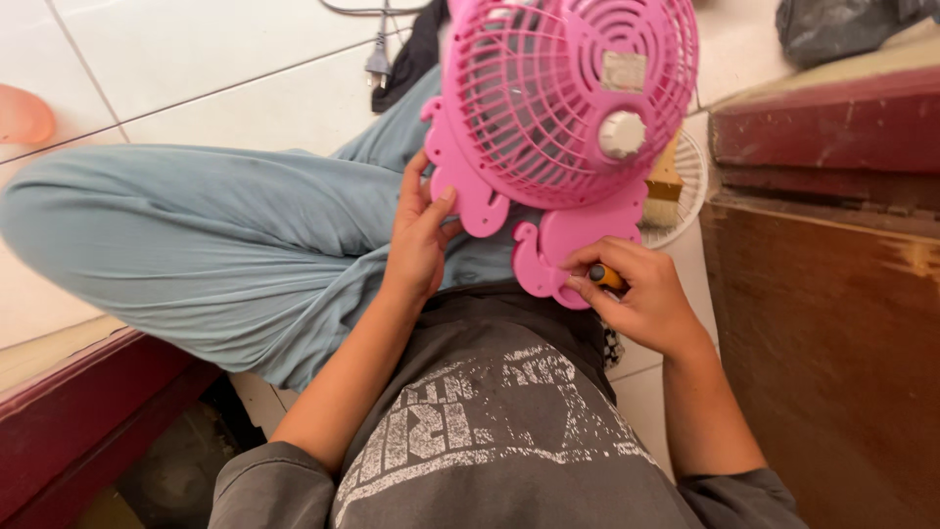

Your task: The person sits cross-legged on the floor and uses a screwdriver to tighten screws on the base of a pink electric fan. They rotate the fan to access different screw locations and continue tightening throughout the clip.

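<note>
Left hand (419,240) grips the pink fan (563,108) base, right hand (641,294) clamped on a screwdriver (607,277); a slip could gouge the plastic

Pink table fan (563,108) rests on lap, rear grille facing up.
</note>
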